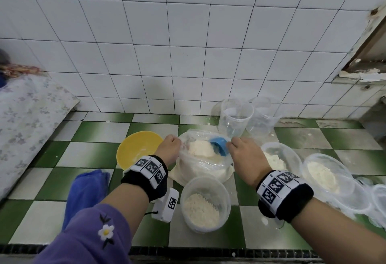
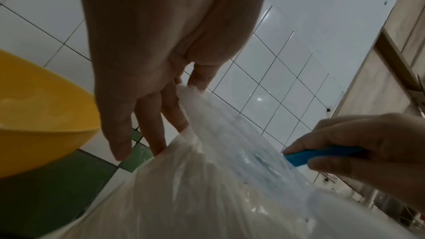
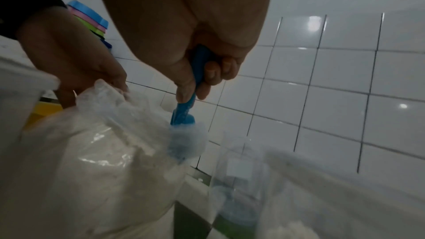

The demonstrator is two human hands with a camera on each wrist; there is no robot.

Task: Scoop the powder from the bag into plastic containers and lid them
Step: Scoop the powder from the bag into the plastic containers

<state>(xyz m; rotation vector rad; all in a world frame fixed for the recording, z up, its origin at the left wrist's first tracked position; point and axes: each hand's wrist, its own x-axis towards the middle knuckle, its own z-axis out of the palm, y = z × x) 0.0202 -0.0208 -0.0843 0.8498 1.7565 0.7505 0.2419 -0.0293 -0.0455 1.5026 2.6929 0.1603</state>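
Note:
A clear plastic bag [image 1: 200, 165] of pale powder [image 1: 201, 148] stands on the checked counter. My left hand [image 1: 170, 145] pinches the bag's left rim [image 2: 184, 90], holding its mouth open. My right hand [image 1: 243, 155] grips the handle of a blue scoop [image 1: 219, 145], whose bowl is inside the bag's mouth against the powder. In the right wrist view the blue scoop [image 3: 186, 108] dips behind the bag's film. In front of the bag stands a round plastic container [image 1: 205, 203] partly filled with powder, without a lid.
A yellow bowl [image 1: 136, 148] sits left of the bag. Two empty clear tubs [image 1: 236, 117] stand behind it by the tiled wall. More powder-filled containers [image 1: 321, 171] lie to the right. A blue cloth [image 1: 87, 190] is at front left, a floral cloth [image 1: 27, 115] far left.

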